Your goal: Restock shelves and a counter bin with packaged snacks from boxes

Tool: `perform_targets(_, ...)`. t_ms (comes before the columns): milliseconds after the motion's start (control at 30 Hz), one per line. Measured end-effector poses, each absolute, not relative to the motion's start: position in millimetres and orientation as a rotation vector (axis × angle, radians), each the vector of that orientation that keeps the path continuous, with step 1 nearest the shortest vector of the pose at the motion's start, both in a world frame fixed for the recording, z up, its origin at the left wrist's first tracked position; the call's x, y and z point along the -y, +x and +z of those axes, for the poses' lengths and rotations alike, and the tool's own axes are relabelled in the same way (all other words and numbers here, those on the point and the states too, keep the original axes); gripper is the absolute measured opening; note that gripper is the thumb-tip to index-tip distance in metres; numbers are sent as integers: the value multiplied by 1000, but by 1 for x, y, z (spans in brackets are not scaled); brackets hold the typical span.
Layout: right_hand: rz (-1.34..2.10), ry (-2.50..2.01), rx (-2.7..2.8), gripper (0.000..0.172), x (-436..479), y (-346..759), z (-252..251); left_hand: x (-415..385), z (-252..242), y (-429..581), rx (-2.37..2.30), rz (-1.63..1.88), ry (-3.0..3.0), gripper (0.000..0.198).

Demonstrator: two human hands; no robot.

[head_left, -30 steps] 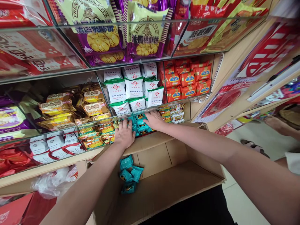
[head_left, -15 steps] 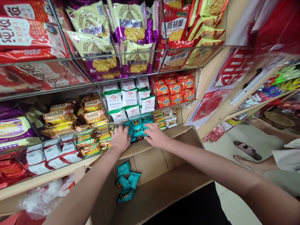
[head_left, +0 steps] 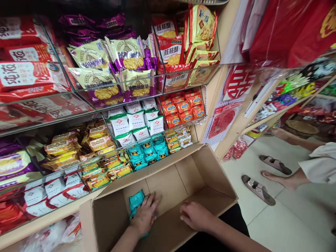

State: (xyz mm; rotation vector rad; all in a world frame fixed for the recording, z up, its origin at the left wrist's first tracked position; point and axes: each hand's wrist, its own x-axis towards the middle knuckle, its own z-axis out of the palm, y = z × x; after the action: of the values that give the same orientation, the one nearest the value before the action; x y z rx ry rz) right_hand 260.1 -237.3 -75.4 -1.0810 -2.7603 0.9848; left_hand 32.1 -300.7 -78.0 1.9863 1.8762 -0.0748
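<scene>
Landmark: cardboard box (head_left: 168, 180), top open. Far L of box, up on shelf (head_left: 52, 217): gold packs (head_left: 63, 148). Just beyond box's far wall: teal row (head_left: 148, 154) behind glass, w/ white-green packs (head_left: 135, 122) above it. Inside box, L corner by far wall: teal packets (head_left: 135, 200). Left hand (head_left: 144, 217) lies on them, fingers curled over the top; can't tell if it's gripping. Right hand (head_left: 195, 215) is inside box, R of centre, palm down on the bottom, fingers loosely apart, holding nothing. Well R of box, on floor: another person's bare foot (head_left: 278, 178) btwn two sandals (head_left: 258, 189).
</scene>
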Motion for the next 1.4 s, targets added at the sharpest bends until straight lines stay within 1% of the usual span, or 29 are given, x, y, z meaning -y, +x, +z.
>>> perform_targets(67, 952, -1128, 2763, 16, 238, 258, -76, 300, -96, 28, -1971, -106, 1883, 71)
perform_targets(133, 973, -1142, 2774, 16, 238, 257, -78, 300, -102, 25, -2040, -93, 1809, 69)
perform_targets(200, 1023, -1166, 2769, 15, 238, 259, -81, 301, -100, 21, -2083, -43, 1755, 57)
perform_targets(333, 1086, -1179, 2711, 16, 236, 260, -82, 303, -83, 20, -2087, 188, 1671, 24)
perform_targets(400, 1146, -1138, 2598, 18, 234, 256, -77, 300, -71, 27, -2069, 368, 1600, 16)
perform_targets(467, 1282, -1098, 2358, 25, 233, 248, -67, 296, -58, 40, -2014, 558, 1499, 22)
perform_targets(533, 1424, -1031, 2114, 33, 231, 238, -54, 292, -44, 56, -1885, 735, 1416, 38)
perform_targets(567, 1468, -983, 2036, 33, 231, 232, -48, 291, -37, 64, -1815, 805, 1376, 45)
perform_targets(633, 1469, -917, 1939, 27, 230, 222, -36, 289, -24, 79, -1711, 942, 1292, 49)
perform_targets(700, 1415, -965, 1795, 30, 230, 215, -28, 290, -16, 90, -1663, 1082, 1195, 45)
perform_targets(800, 1387, -1122, 1494, 35, 233, 208, -25, 293, -11, 102, -1677, 1302, 1017, 31)
perform_targets(933, 1412, -1202, 1371, 40, 238, 202, -32, 292, -13, 114, -1771, 1551, 813, 29)
perform_targets(1033, 1389, -1221, 1397, 41, 240, 200, -34, 288, -12, 118, -1804, 1607, 777, 30)
perform_targets(1300, 1330, -1161, 1393, 41, 240, 203, -26, 288, -9, 110, -1957, 1612, 830, 33)
perform_targets(1400, 1261, -1164, 1398, 41, 242, 205, -25, 287, -10, 107, -2008, 1618, 847, 39)
